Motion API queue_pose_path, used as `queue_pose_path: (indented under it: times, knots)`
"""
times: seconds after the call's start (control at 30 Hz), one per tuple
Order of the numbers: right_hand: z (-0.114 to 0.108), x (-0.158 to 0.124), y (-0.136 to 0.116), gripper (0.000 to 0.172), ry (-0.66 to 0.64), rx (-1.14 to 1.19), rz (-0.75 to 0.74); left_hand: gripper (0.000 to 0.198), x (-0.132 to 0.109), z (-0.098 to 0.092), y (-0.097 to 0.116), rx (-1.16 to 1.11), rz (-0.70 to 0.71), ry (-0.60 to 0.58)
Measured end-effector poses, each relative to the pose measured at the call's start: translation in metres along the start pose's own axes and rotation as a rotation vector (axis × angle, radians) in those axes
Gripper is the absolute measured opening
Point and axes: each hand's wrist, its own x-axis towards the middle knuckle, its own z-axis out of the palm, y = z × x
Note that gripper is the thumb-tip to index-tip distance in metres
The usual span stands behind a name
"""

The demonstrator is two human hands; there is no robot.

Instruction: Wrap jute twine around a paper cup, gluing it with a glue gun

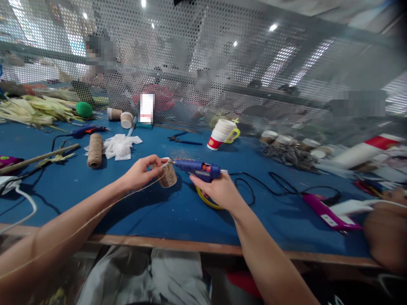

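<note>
My left hand (146, 170) is closed on a small brown paper cup (168, 176), which tilts above the blue table. A thin strand of twine (127, 195) runs from the cup's rim back along my left forearm. My right hand (219, 186) is wrapped round a blue hot glue gun (193, 167). Its nozzle is at the cup's rim; whether it touches cannot be made out. A yellow ring, perhaps a tape roll (203, 200), lies under my right hand and is partly hidden by it.
Behind stand a twine spool (95, 151), white tissue (120, 146), pliers (184, 139) and stacked paper cups (219, 133). A magenta power strip (329, 212) with black cable lies right, near another person's arm (386, 231). Pale husks (34, 111) lie left. A perforated metal screen (190, 55) borders the back.
</note>
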Motion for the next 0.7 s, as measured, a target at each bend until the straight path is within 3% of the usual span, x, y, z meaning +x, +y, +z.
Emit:
queue_pose_path:
  times: [0.27,0.7]
  knots:
    - [0.0008,-0.0024,-0.0001,0.023,-0.033,0.058,0.002,0.017,0.0005,-0.0005,-0.0004,-0.004,0.008,-0.014]
    - [-0.0007,0.0033,0.0031,0.032,-0.021,0.06,0.013,0.022,-0.0002,-0.0002,0.002,-0.009,-0.016,-0.018]
